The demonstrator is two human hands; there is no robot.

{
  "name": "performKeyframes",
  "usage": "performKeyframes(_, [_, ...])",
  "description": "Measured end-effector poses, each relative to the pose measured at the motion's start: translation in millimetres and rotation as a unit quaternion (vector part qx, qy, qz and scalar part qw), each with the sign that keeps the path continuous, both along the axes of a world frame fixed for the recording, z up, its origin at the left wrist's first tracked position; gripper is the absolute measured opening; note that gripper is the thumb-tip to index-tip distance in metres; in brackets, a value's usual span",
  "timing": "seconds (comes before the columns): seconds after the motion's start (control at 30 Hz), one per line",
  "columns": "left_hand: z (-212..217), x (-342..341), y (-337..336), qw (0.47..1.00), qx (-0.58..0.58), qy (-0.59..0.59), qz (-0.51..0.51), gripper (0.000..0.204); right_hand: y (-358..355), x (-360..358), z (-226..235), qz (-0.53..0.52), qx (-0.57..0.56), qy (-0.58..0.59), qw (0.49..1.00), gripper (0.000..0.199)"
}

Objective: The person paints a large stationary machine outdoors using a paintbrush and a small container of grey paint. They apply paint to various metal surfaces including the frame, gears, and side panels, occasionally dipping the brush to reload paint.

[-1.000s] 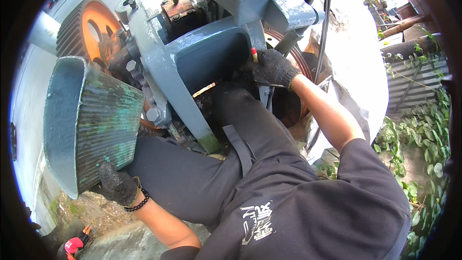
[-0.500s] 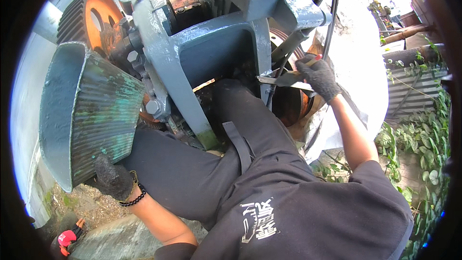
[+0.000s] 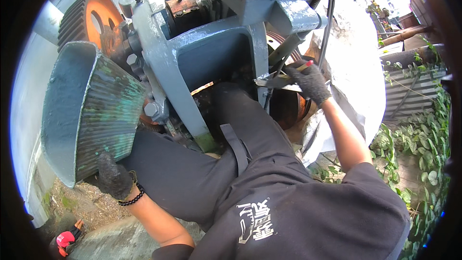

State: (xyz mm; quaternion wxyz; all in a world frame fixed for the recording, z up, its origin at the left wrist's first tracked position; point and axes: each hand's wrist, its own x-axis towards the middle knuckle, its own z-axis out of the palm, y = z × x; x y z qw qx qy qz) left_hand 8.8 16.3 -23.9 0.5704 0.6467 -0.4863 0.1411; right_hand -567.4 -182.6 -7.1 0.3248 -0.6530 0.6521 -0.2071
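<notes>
red is tipping the handle of a brush-like tool, which is lying slantwise in the right hand, just right of a grey machine frame. the right hand, in a dark glove, is gripping the handle; the tool's dark end is pointing left toward the frame's right upright, though i cannot tell whether it is touching. a pale flat bar is running beside it. to the left, the left hand, also gloved, is resting at the near edge of a ribbed tapered part, grey with green patches; its fingers are partly hidden, so i cannot tell whether they are gripping. a bead bracelet is circling that wrist. beyond the ribbed part, an orange toothed wheel is standing at far left. a white sheet is spreading to the right, and leafy vines are growing past it. at near left, another person is showing small, in red and black.
</notes>
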Motion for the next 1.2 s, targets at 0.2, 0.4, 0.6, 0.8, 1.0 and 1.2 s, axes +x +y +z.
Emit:
performKeyframes(0.2, [-8.2, 24.1, 8.6, 0.985, 0.014, -0.174, 0.016, 0.063, 3.7, 47.4, 63.5, -0.022, -0.027, 0.079, 0.996, 0.032])
performKeyframes(0.4, [4.0, -6.6, -8.7, 1.0, 0.008, 0.029, 0.007, 0.063, -1.1, 26.7, -26.6, 0.022, -0.051, -0.031, 0.998, 0.029])
performKeyframes(0.6, [-8.5, 5.6, 8.4, 0.996, 0.009, -0.083, 0.002, 0.063, 4.9, 6.3, 88.6, -0.005, 0.036, 0.114, 0.993, 0.035])
performKeyframes(0.8, [-9.3, 14.7, 12.2, 0.992, 0.034, -0.097, 0.068, 0.052, 16.0, 36.5, 110.7, 0.116, -0.043, 0.327, 0.937, 0.044])
performKeyframes(1.0, [19.8, -28.5, -10.4, 0.998, 0.022, 0.016, 0.06, 0.038, -11.0, 51.3, 47.4, 0.266, -0.051, 0.319, 0.908, 0.032])
performKeyframes(1.2, [9.4, -14.2, -4.1, 0.998, -0.025, 0.026, 0.046, 0.046, -45.6, 113.1, 1.1, 0.243, -0.072, 0.249, 0.935, 0.03])
